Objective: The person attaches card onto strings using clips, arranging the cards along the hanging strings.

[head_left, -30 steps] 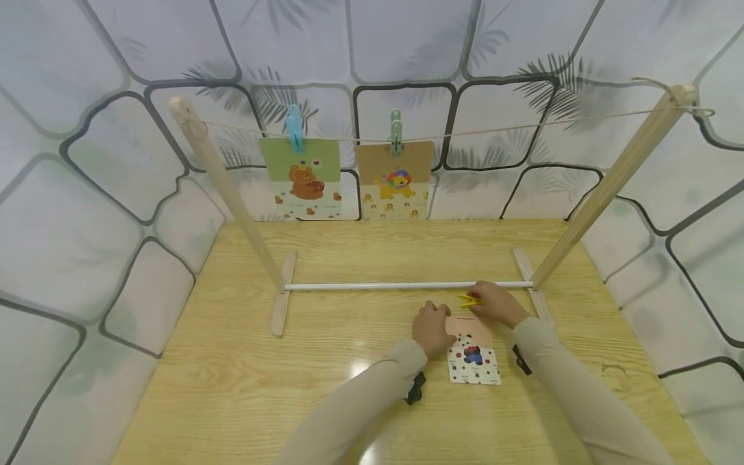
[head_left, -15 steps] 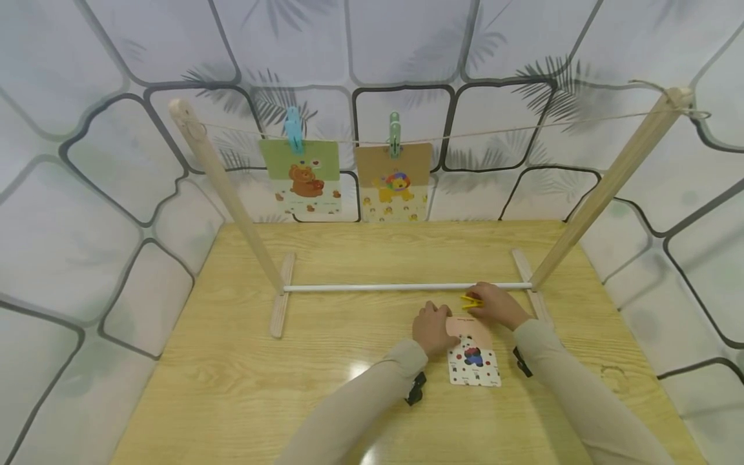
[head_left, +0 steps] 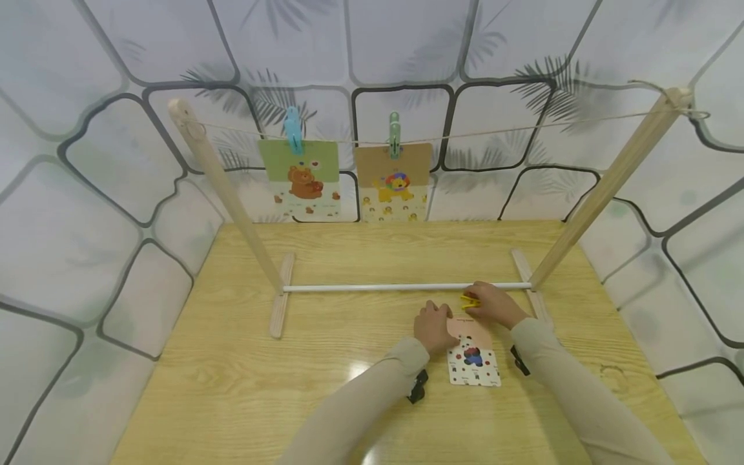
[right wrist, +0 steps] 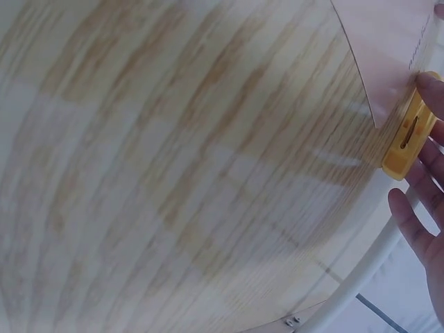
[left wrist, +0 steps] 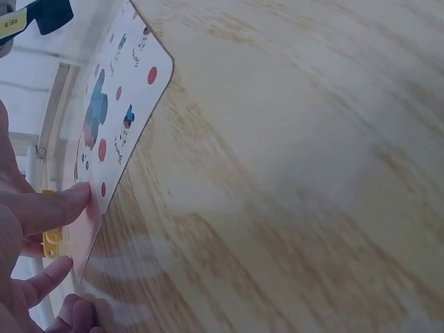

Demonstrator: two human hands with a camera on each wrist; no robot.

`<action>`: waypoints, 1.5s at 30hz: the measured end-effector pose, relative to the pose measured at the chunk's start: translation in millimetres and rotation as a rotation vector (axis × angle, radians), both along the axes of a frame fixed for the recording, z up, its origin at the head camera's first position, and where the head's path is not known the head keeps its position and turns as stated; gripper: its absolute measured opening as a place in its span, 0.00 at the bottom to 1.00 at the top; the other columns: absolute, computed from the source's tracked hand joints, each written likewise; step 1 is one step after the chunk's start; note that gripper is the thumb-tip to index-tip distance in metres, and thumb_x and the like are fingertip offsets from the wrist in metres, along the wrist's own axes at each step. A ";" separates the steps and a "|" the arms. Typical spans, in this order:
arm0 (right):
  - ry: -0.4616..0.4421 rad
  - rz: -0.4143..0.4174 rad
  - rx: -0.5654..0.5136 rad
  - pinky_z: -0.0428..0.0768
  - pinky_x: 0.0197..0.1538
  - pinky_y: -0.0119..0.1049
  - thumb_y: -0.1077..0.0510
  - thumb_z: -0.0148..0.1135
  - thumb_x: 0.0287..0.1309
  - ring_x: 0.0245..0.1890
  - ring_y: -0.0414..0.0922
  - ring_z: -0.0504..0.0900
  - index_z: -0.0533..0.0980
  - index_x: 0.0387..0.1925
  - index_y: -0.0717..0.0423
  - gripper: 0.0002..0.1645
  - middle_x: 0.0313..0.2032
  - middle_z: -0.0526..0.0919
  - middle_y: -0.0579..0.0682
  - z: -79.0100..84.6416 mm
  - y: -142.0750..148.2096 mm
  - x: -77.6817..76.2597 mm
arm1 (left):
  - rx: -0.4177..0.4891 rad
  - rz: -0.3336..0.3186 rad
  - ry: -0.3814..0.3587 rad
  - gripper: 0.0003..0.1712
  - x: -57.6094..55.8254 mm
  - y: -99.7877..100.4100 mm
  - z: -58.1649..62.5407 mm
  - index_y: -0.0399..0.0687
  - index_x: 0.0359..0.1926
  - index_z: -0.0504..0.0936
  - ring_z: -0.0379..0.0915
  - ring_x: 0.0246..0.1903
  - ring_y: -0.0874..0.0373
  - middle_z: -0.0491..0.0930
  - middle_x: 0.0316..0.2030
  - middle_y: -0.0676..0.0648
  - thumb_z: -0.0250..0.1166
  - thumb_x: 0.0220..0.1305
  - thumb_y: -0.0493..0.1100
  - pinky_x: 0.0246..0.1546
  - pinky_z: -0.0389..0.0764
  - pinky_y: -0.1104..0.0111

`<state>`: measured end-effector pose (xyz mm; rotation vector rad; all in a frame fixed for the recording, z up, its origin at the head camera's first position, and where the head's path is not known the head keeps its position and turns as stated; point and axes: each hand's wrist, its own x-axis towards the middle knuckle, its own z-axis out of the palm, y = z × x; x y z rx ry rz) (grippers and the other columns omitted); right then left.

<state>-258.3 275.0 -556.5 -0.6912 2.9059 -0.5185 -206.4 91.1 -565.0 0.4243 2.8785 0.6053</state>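
head view alone shows, on the desk (head_left: 244,400), the whole rack (head_left: 609,187) and two hung cards (head_left: 305,194). before it, the left hand (head_left: 434,328) grips the panda card (head_left: 473,358); just beyond, the right hand (head_left: 496,303) pinches a yellow peg (right wrist: 402,156), its slit (right wrist: 411,132) plain only from right wrist.

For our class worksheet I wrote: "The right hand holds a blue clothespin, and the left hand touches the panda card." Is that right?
Not quite: the clothespin is yellow, not blue, as the right wrist view shows. The right hand does hold it, and the left hand does touch the panda card.
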 end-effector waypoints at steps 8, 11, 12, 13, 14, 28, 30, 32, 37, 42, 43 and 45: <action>0.005 -0.006 0.000 0.79 0.44 0.48 0.58 0.70 0.48 0.37 0.51 0.80 0.78 0.43 0.64 0.20 0.36 0.80 0.56 -3.0 -1.0 -0.3 | 0.072 0.030 -0.082 0.31 -8.8 -1.8 -8.8 0.56 0.45 0.73 0.67 0.36 0.58 0.69 0.40 0.49 0.74 0.41 0.60 0.34 0.71 0.70; 0.008 -0.004 0.002 0.79 0.44 0.48 0.57 0.70 0.48 0.37 0.51 0.80 0.78 0.43 0.64 0.21 0.36 0.80 0.56 -4.5 -0.3 -0.5 | 0.080 0.004 -0.087 0.37 -9.1 -4.2 -7.6 0.56 0.50 0.72 0.68 0.37 0.58 0.68 0.43 0.48 0.74 0.40 0.63 0.35 0.72 0.70; 0.008 -0.003 0.002 0.79 0.44 0.48 0.57 0.70 0.49 0.37 0.51 0.80 0.78 0.44 0.64 0.21 0.36 0.80 0.56 -4.5 0.0 -0.4 | 0.068 -0.011 -0.079 0.38 -8.1 -4.8 -5.8 0.56 0.51 0.72 0.68 0.38 0.58 0.68 0.43 0.48 0.75 0.39 0.63 0.36 0.73 0.70; 0.009 -0.001 0.003 0.79 0.44 0.48 0.57 0.69 0.49 0.37 0.51 0.80 0.78 0.44 0.64 0.21 0.36 0.80 0.56 -4.4 0.3 -0.6 | 0.047 -0.027 -0.063 0.39 -7.3 -4.8 -5.5 0.57 0.52 0.72 0.68 0.38 0.58 0.68 0.44 0.48 0.75 0.38 0.64 0.36 0.73 0.70; 0.010 -0.002 0.006 0.79 0.44 0.48 0.57 0.69 0.49 0.37 0.51 0.80 0.78 0.44 0.64 0.22 0.37 0.80 0.56 -4.2 0.7 -0.6 | 0.029 -0.041 -0.047 0.40 -6.2 -4.6 -4.9 0.57 0.52 0.72 0.68 0.39 0.58 0.68 0.44 0.48 0.76 0.37 0.64 0.37 0.73 0.70; 0.010 -0.011 0.007 0.79 0.44 0.48 0.57 0.69 0.49 0.37 0.51 0.80 0.78 0.44 0.64 0.21 0.36 0.80 0.56 -2.5 -0.2 -0.3 | -0.020 -0.020 -0.031 0.39 -3.8 4.4 -1.9 0.58 0.46 0.73 0.65 0.40 0.58 0.65 0.41 0.51 0.80 0.31 0.59 0.40 0.70 0.68; 0.008 -0.014 0.019 0.79 0.44 0.48 0.57 0.69 0.50 0.37 0.51 0.80 0.78 0.45 0.64 0.21 0.37 0.80 0.56 -2.2 -0.4 -0.1 | -0.016 -0.019 -0.029 0.39 -3.3 4.7 -2.1 0.58 0.46 0.72 0.66 0.40 0.59 0.66 0.41 0.51 0.81 0.31 0.59 0.40 0.70 0.68; 0.005 -0.020 0.024 0.79 0.45 0.48 0.57 0.69 0.50 0.38 0.51 0.80 0.78 0.45 0.63 0.21 0.37 0.80 0.56 -1.2 -1.4 0.0 | -0.013 -0.026 -0.023 0.39 -3.3 4.2 -2.6 0.58 0.46 0.72 0.67 0.40 0.59 0.68 0.41 0.52 0.80 0.32 0.59 0.40 0.71 0.68; 0.008 -0.019 0.042 0.79 0.45 0.49 0.56 0.70 0.50 0.39 0.52 0.80 0.78 0.44 0.64 0.21 0.38 0.80 0.57 1.4 -4.0 0.1 | 0.040 -0.041 -0.011 0.35 -6.2 0.9 -6.3 0.56 0.46 0.73 0.70 0.40 0.58 0.73 0.41 0.52 0.79 0.37 0.56 0.40 0.72 0.69; 0.002 -0.012 0.068 0.79 0.45 0.49 0.56 0.69 0.51 0.40 0.53 0.80 0.77 0.45 0.64 0.21 0.39 0.79 0.57 3.6 -5.4 0.6 | 0.131 -0.039 -0.015 0.29 -11.0 -3.4 -15.5 0.53 0.46 0.75 0.74 0.38 0.58 0.78 0.39 0.52 0.77 0.42 0.52 0.39 0.74 0.70; -0.001 -0.010 0.071 0.79 0.45 0.48 0.56 0.68 0.51 0.39 0.53 0.80 0.77 0.45 0.64 0.21 0.39 0.79 0.57 4.0 -5.4 0.5 | 0.159 -0.037 -0.021 0.28 -12.2 -4.2 -16.9 0.53 0.45 0.76 0.75 0.38 0.58 0.79 0.39 0.52 0.77 0.42 0.51 0.38 0.74 0.71; -0.014 -0.010 0.065 0.79 0.44 0.48 0.56 0.68 0.52 0.38 0.52 0.79 0.77 0.45 0.65 0.20 0.38 0.79 0.57 5.9 -5.3 0.7 | 0.215 -0.032 -0.039 0.27 -14.3 -5.9 -20.0 0.52 0.45 0.77 0.76 0.37 0.59 0.81 0.38 0.51 0.76 0.43 0.49 0.36 0.75 0.71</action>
